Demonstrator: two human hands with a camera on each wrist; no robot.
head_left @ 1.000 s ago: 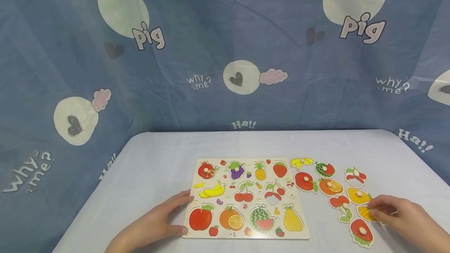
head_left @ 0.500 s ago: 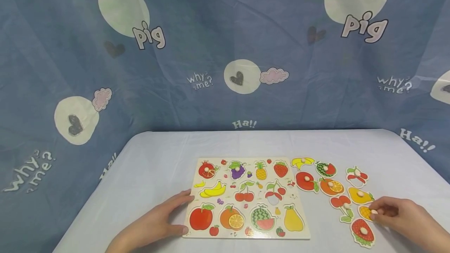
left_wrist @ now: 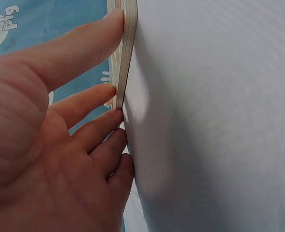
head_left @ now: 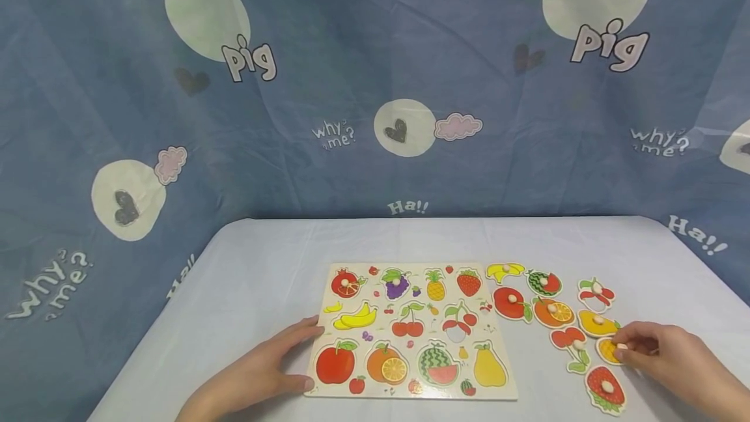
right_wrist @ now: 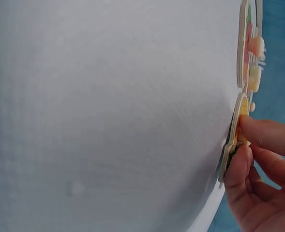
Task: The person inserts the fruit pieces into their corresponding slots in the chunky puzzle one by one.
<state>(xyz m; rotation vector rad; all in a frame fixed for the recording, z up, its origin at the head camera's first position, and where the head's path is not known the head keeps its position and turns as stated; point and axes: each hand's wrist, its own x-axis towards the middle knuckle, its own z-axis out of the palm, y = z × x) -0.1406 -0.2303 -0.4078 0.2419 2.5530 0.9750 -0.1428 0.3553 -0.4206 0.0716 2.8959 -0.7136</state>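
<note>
A wooden fruit puzzle board [head_left: 498, 336] lies on the white table. My left hand [head_left: 266, 360] rests at its left edge with fingers fairly straight; in the left wrist view, thumb and fingertips touch the board's side [left_wrist: 129, 43]. To the right of the board, my right hand [head_left: 665, 350] pinches the knob of a pineapple puzzle piece [head_left: 606, 350], partly hidden by the fingers. A pear piece [head_left: 596, 323] lies just beyond it, a strawberry piece [head_left: 603, 386] just nearer. In the right wrist view the pineapple piece [right_wrist: 243, 108] stays close over the table.
Between board and right hand lie more knobbed pieces: cherries [head_left: 565, 338], orange [head_left: 545, 310], apple [head_left: 508, 305], watermelon [head_left: 551, 284], bananas [head_left: 498, 272] and a red-and-white fruit [head_left: 603, 303]. Pomegranate [head_left: 340, 285] and grape [head_left: 398, 288] pieces sit in the board. A blue patterned cloth [head_left: 328, 181] hangs behind.
My right hand shifts slightly away from me with the pineapple piece. The pear piece slides a little left. The left hand and the board stay put.
</note>
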